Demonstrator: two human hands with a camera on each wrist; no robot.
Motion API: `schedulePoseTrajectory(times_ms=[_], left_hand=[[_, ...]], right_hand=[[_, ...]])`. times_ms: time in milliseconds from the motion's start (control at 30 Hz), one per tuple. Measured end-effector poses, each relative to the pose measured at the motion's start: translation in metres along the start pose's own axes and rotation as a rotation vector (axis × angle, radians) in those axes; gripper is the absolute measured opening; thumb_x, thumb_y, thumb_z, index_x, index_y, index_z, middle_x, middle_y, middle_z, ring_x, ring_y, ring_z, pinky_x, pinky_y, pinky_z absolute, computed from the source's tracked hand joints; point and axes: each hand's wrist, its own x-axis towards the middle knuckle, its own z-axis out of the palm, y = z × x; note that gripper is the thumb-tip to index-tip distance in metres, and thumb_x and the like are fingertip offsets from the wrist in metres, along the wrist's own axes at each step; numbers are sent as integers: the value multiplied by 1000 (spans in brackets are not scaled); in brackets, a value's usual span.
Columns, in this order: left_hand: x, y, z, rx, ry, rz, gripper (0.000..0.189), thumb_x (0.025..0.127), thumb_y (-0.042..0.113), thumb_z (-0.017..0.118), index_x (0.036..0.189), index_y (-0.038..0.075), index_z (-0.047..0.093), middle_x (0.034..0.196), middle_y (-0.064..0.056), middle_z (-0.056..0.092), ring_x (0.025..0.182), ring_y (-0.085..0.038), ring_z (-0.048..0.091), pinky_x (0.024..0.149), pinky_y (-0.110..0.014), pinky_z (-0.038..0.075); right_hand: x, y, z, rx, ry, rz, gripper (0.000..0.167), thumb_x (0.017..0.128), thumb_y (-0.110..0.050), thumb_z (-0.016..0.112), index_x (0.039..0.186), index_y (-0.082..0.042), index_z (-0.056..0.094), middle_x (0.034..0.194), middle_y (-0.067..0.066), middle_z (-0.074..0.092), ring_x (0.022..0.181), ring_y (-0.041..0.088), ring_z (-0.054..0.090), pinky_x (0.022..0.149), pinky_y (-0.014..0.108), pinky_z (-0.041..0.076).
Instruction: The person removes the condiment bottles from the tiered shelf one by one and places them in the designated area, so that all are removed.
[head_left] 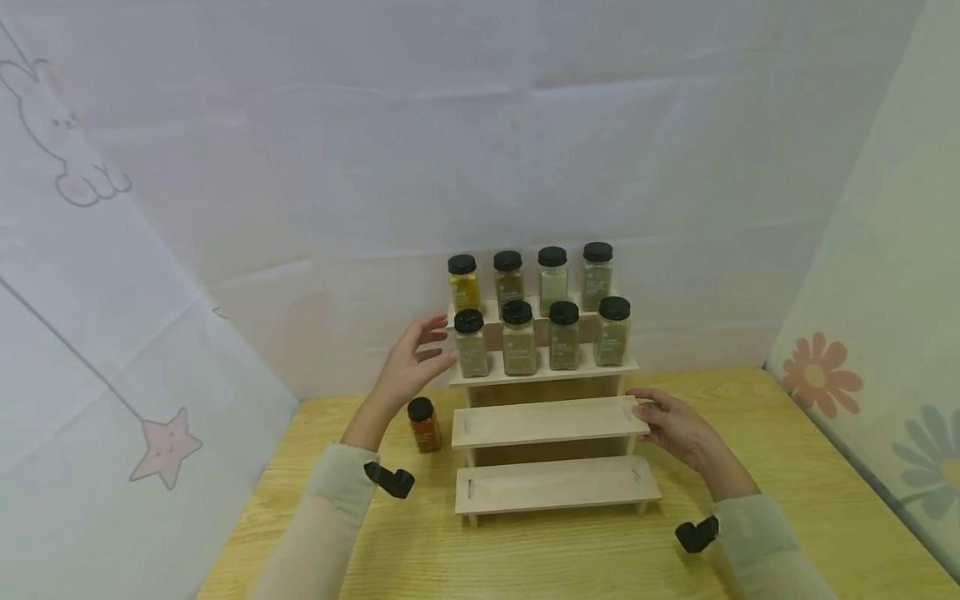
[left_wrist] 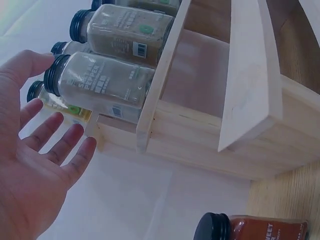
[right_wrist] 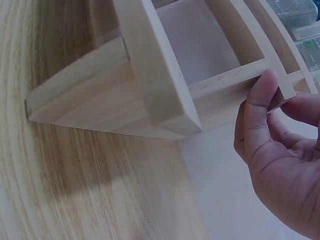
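Observation:
A stepped wooden spice rack stands on the table, with black-lidded glass spice jars on its two upper tiers. My left hand is at the rack's left side, fingers spread and relaxed. In the left wrist view its thumb overlaps the edge of the lid of the end jar on the second tier from the top. My right hand pinches the right end of the third tier between thumb and fingers; the right wrist view shows the fingers around that board's end.
A jar of red-orange spice stands on the table left of the rack. The two lower tiers show bare wood, the lowest board nearest me. Pale fabric with printed figures hangs behind and at both sides.

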Motion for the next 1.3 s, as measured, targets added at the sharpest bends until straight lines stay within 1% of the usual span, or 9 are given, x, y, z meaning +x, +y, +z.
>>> schedulePoseTrajectory(times_ms=[67,167,333,400,567,700,900,1033,1300], left_hand=[[3,1,2,-9,0,-1,68,94,18,74,152,9,40,151,-15,46,135,-39,47,110,-55,41],[7,2,5,-28,-9,1,68,94,15,74,153,9,39,151,-14,46,135,-40,46,110,-58,40],[11,6,11,-36,-30,-9,72,95,11,72,156,5,35,153,-20,41,137,-41,44,111,-60,38],[10,15,12,-30,-32,-19,72,95,9,72,155,2,34,153,-21,41,137,-41,43,110,-59,39],[7,36,15,-21,-33,-46,71,95,9,72,155,0,34,153,-20,41,136,-39,44,110,-55,41],[9,36,17,-24,-34,-64,72,95,11,72,155,2,34,151,-21,42,136,-40,44,110,-56,40],[15,32,23,-28,-40,-99,74,94,12,73,155,5,34,144,-23,47,130,-41,49,109,-55,41],[18,31,26,-39,-42,-122,74,93,13,75,155,8,36,144,-21,49,129,-39,51,107,-53,43],[20,28,28,-24,-7,-112,71,91,11,77,152,11,42,139,-20,54,123,-38,55,99,-51,50]], right_hand=[[0,0,0,2,3,0,63,106,-25,55,157,-2,26,104,1,44,81,10,50,84,36,56],[1,1,0,4,6,3,62,106,-25,56,157,-3,27,104,2,44,80,10,49,84,36,56],[2,3,0,5,-1,-5,63,106,-25,56,157,-1,27,101,1,44,79,10,50,83,36,57],[2,3,-1,9,3,-7,64,105,-26,57,156,-1,28,100,1,44,78,10,50,82,35,57],[2,4,-1,12,17,5,62,105,-25,57,156,-4,29,100,1,44,76,10,48,83,36,57],[2,4,0,12,19,5,59,106,-23,55,156,-4,29,101,1,44,76,10,47,84,37,56],[1,4,1,26,11,-9,63,105,-25,58,156,-2,29,103,1,46,76,10,49,82,35,57],[0,3,1,35,4,-13,65,105,-26,58,156,-1,27,103,2,46,76,10,50,80,33,57],[1,3,0,42,-6,-15,66,105,-26,58,157,-1,26,105,2,46,78,10,51,80,34,57]])
